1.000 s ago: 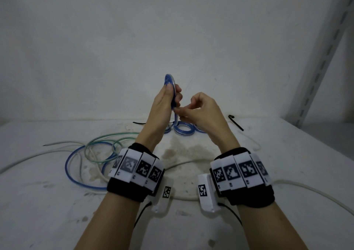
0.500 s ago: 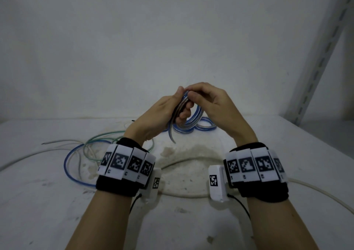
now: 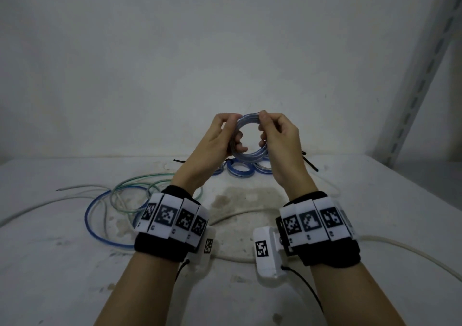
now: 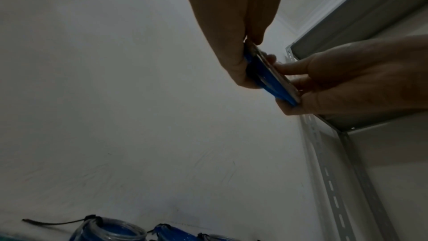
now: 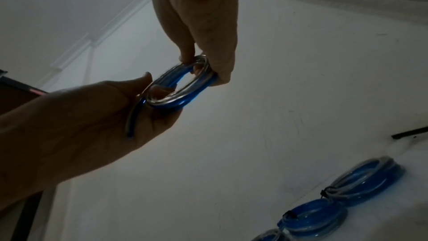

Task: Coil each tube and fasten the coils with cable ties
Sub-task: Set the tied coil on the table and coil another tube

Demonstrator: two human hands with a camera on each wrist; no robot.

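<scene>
Blue tube coil (image 3: 250, 135) held upright between both hands, left hand (image 3: 220, 138) and right hand (image 3: 280, 138) pinching opposite sides

A stained white table (image 3: 375, 213) meets a pale wall (image 3: 175, 51); right, seemingly a slotted metal shelf upright (image 3: 422, 76).

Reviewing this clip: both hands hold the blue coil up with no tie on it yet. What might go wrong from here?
The coil is untied; if the left hand or right hand lets go to reach the cable tie, it may spring open. The loose tube end in the left palm could slip out.
</scene>
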